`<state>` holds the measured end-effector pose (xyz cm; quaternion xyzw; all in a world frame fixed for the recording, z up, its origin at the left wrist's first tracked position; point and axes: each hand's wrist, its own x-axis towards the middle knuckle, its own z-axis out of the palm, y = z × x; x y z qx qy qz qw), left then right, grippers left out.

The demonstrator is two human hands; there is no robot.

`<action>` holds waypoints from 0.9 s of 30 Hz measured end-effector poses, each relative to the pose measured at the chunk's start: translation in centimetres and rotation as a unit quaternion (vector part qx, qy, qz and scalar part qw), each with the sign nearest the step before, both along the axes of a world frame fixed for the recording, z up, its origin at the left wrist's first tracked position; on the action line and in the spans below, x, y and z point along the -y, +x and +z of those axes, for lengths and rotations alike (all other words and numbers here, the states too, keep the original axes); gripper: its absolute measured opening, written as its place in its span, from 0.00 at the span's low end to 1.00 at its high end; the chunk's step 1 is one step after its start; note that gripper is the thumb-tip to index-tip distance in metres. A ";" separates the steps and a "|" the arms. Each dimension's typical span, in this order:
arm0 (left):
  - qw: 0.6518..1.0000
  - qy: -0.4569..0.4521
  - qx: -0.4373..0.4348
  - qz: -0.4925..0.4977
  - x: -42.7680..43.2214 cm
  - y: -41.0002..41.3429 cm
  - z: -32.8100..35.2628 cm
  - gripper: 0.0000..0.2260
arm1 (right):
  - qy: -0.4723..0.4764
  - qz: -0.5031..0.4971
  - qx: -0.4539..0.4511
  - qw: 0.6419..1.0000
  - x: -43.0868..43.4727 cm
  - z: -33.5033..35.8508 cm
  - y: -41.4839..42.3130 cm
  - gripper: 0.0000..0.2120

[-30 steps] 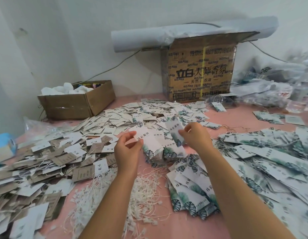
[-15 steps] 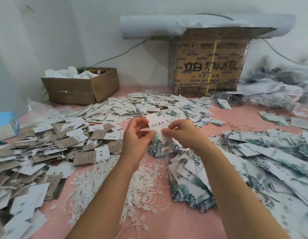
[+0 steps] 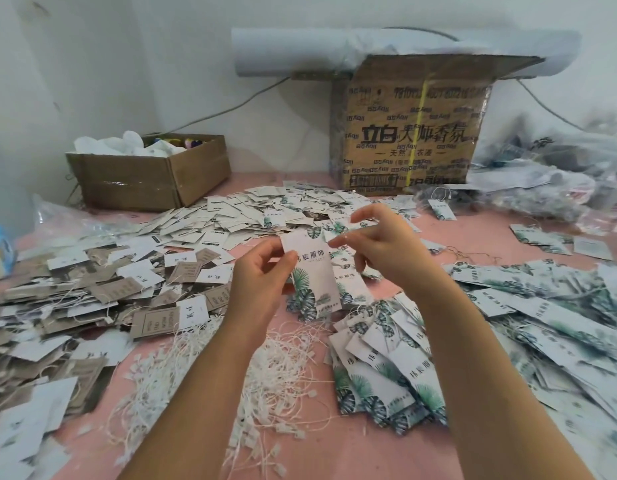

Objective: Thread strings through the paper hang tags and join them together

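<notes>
Desk (image 3: pixel 352 455), covered in pink, takes up nearly the whole view and is buried under paper. Two cardboard boxes stand along the wall: one tall printed carton (image 3: pixel 409 133) at about one o'clock with a white roll (image 3: pixel 293 51) lying across its top, and one low open box (image 3: pixel 151 171) at about eleven o'clock with white stuff showing inside. Hang tags lie in heaps far too many to count: a leaf-printed spread (image 3: pixel 549 306) from three to five o'clock, a brown and white mix (image 3: pixel 75 289) at nine o'clock, small white ones (image 3: pixel 231 220) at twelve. A tangle of white strings (image 3: pixel 272 362) lies at six o'clock between the forearms.

Two hands are raised over the middle of the desk. The left hand (image 3: pixel 258 285) has its fingers closed on one hang tag (image 3: pixel 312 271), held upright by its left edge; the tag is long, pale, with dark characters across the upper part and green leaves lower down. The right hand (image 3: pixel 386 247) sits at the tag's top right corner, thumb and forefinger pressed together there, other fingers curled loose. Whether a string is pinched between them is too fine to make out.
</notes>
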<state>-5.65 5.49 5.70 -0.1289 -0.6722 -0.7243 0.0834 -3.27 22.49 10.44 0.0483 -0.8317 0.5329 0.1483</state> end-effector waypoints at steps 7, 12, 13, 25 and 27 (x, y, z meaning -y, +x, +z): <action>1.000 0.002 -0.001 -0.007 -0.2 0.5 0.5 0.09 | 0.021 -0.006 -0.117 0.993 0.8 1.0 0.7 0.07; 1.000 0.002 -0.005 -0.011 -0.7 0.8 0.9 0.08 | 0.032 -0.021 -0.135 0.990 1.0 1.0 0.8 0.05; 1.000 0.001 -0.006 -0.012 -0.7 0.9 1.0 0.08 | 0.040 -0.022 -0.138 0.989 1.1 0.9 0.8 0.05; 1.000 0.001 -0.020 -0.019 -1.2 1.5 1.5 0.07 | 0.210 -0.071 -0.178 0.959 2.2 0.9 0.4 0.04; 0.999 -0.002 -0.029 -0.023 -1.2 1.6 1.6 0.09 | 0.214 -0.081 -0.178 0.957 2.3 0.9 0.3 0.04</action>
